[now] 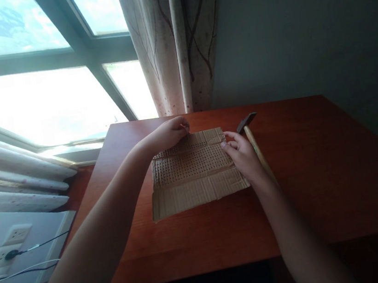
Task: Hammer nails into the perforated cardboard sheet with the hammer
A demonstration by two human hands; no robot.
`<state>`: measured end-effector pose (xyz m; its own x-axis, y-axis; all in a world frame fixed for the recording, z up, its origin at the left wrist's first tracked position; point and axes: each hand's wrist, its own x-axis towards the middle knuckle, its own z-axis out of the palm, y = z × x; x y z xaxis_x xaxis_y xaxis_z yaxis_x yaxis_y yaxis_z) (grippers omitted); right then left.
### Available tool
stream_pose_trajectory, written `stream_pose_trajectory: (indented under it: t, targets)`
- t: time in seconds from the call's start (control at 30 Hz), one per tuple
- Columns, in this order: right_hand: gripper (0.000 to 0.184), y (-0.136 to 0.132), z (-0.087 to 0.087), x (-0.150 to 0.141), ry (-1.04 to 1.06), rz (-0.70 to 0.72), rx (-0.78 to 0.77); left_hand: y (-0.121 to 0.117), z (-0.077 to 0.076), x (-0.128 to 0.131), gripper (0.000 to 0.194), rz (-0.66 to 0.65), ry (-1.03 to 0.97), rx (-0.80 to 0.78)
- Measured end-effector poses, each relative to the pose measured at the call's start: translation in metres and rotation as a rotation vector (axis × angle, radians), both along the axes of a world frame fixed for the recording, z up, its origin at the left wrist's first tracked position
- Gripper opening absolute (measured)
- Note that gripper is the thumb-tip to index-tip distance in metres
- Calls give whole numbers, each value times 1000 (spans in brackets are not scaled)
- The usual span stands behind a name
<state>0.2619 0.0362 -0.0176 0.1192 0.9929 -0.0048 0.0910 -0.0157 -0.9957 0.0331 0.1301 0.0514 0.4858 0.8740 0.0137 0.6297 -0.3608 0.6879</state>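
A flat brown corrugated-cardboard sheet, creased and dotted with rows of small holes [195,189], lies on a reddish-brown wooden table [317,166]. The right hand [244,155] grasps its right edge, thumb on top. The left hand [170,133] is over the far edge, fingertips drawn together; whether they grip anything is unclear. To the right is a dark-headed hammer with a pale wooden handle [254,141]. A steady right-hand hold and light left fingertips should avoid bending the sheet.
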Motion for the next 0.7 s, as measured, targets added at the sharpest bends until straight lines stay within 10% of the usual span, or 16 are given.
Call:
stream_pose_trajectory:
  t: [0.7]
  targets:
    - [35,13,-6,4,145,8,-36,8,-1,5,10,-25,5,-11]
